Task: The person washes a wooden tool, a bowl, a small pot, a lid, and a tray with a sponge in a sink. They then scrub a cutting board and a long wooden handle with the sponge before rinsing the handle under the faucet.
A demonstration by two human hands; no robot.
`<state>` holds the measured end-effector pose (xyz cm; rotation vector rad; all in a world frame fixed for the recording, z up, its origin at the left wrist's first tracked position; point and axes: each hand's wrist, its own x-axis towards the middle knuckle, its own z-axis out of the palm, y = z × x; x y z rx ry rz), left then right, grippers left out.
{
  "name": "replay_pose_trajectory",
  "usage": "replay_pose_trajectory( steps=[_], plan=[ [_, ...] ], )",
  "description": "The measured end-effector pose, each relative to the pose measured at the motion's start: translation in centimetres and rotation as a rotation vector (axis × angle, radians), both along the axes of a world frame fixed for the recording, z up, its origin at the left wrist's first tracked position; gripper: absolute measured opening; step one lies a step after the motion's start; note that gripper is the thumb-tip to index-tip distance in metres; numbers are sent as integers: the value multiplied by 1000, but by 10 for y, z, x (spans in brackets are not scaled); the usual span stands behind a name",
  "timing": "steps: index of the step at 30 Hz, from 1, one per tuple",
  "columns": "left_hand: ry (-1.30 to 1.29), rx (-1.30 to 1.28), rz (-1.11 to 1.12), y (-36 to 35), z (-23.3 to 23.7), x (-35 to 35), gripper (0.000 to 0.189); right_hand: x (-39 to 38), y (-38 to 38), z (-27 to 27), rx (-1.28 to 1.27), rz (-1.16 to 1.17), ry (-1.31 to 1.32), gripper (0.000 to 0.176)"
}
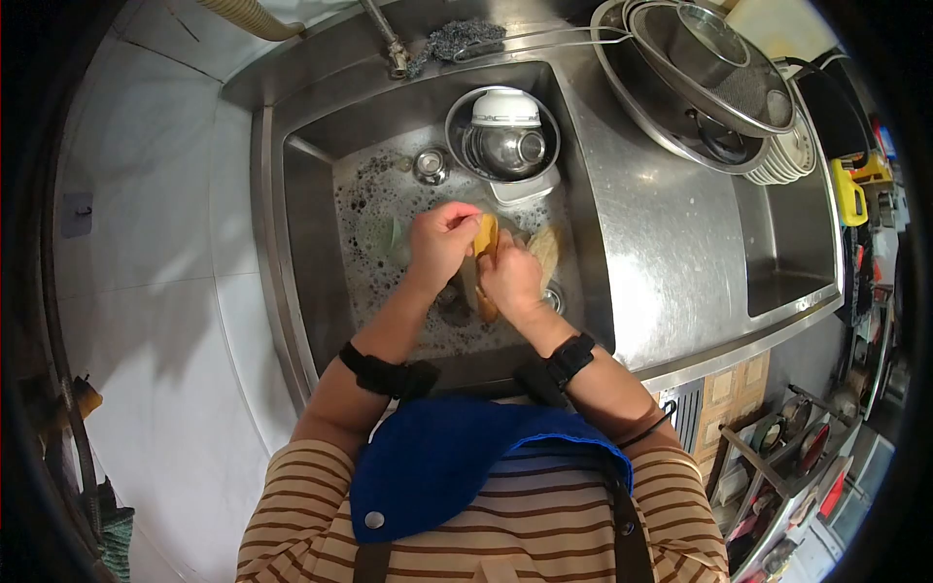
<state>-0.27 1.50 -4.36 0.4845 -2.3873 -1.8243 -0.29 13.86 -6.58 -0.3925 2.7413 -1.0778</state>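
Observation:
Over the soapy water of the metal sink [316, 291], my left hand [444, 245] pinches the upper end of a yellow-orange item [485, 236], which may be a cloth or sponge. My right hand [511, 276] is closed on the same item from the right side, lower down. Part of it hangs below my fingers, and its full shape is hidden by them. A pale yellowish cloth-like piece [545, 255] lies just right of my right hand. Beyond my hands, a metal bowl [455, 131] holds a white bowl [505, 107] and a smaller steel bowl [512, 148].
A small metal cup [431, 166] stands in the water at the back. The faucet [397, 58] and a scouring pad [465, 40] are at the rear edge. Strainers [724, 73] and stacked plates [785, 155] sit on the right, beside a second basin [792, 243].

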Motion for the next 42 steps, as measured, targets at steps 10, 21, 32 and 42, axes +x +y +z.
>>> replay_pose_trajectory(
  steps=[10, 21, 32, 42],
  plan=[
    [-71, 430, 1, -1, 5, 0, 15, -6, 5, 1, -17, 9, -18, 28],
    [153, -219, -350, -8, 25, -15, 15, -17, 16, 7, -258, 117, -352, 21],
    [72, -274, -427, -10, 33, -17, 14, -16, 12, 16, -97, 100, -244, 23],
    [373, -642, -457, -4, 11, -11, 34, -12, 11, 9, 45, 119, -4, 23]
  ],
)
